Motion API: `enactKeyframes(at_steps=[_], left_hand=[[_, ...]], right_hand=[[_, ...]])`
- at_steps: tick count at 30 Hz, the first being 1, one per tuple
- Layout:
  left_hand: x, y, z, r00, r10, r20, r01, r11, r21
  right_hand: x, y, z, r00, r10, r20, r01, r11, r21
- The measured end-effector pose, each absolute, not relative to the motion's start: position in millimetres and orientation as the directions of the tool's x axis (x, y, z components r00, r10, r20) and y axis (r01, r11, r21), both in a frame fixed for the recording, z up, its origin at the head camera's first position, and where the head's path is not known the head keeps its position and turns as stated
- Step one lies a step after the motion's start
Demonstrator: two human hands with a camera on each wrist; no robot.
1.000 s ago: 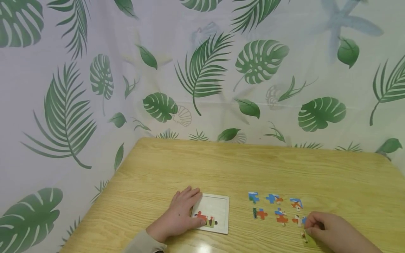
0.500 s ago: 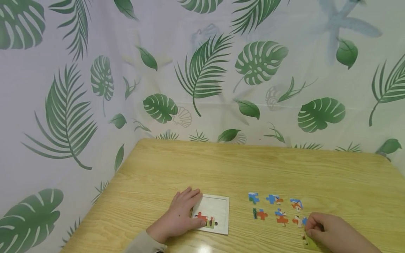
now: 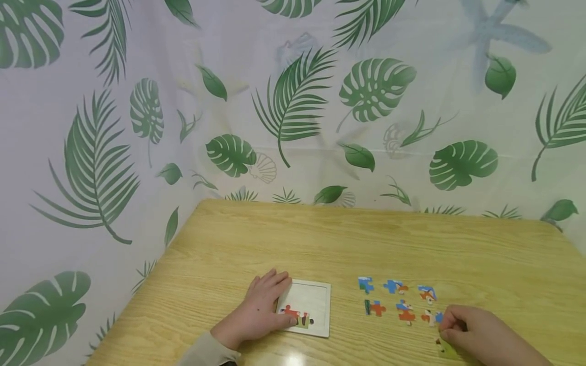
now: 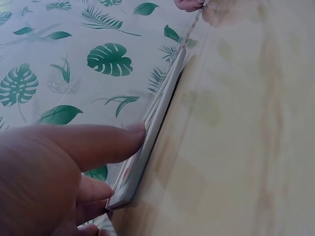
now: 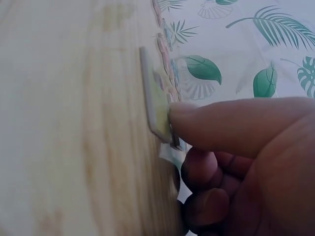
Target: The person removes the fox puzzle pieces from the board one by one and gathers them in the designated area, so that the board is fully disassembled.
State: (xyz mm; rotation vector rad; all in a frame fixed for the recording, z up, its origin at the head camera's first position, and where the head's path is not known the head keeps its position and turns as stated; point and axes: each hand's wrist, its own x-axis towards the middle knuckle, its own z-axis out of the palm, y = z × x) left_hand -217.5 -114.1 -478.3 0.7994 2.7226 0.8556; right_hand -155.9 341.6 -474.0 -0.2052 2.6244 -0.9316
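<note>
My left hand (image 3: 261, 307) lies along the left side of a small white puzzle tray (image 3: 308, 296), fingers straight. Its thumb presses over the front part, close to joined red and green puzzle pieces (image 3: 303, 318) in the tray's front left corner. In the left wrist view the thumb tip rests on the tray's rim (image 4: 155, 120). At the right, my right hand (image 3: 478, 330) pinches a green puzzle piece (image 3: 448, 351) by thumb and index finger. The right wrist view has this green piece (image 5: 158, 108) under the thumb tip, its other fingers curled below.
Between the hands several loose puzzle pieces lie in two rows, including a blue one (image 3: 365, 284), a red one (image 3: 377, 308) and a white and blue one (image 3: 430, 317) beside the right fingertips. A leaf-patterned curtain (image 3: 293, 168) hangs behind the wooden table (image 3: 320, 239).
</note>
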Motion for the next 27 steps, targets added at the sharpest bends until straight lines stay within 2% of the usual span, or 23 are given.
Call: enactKeyframes(at_steps=[11, 27], left_hand=[[-220.8, -118.6, -480.4, -0.822, 0.569, -0.021, 0.459, 0.684, 0.567], [-220.5, -118.4, -476.8, -0.816, 0.577, -0.021, 0.464, 0.677, 0.571]], right_hand=[[-154.7, 339.9, -466.0, -0.936, -0.171, -0.308, 0.080, 0.748, -0.659], [-154.1, 336.2, -464.4, -0.938, -0.124, -0.323, 0.126, 0.747, -0.652]])
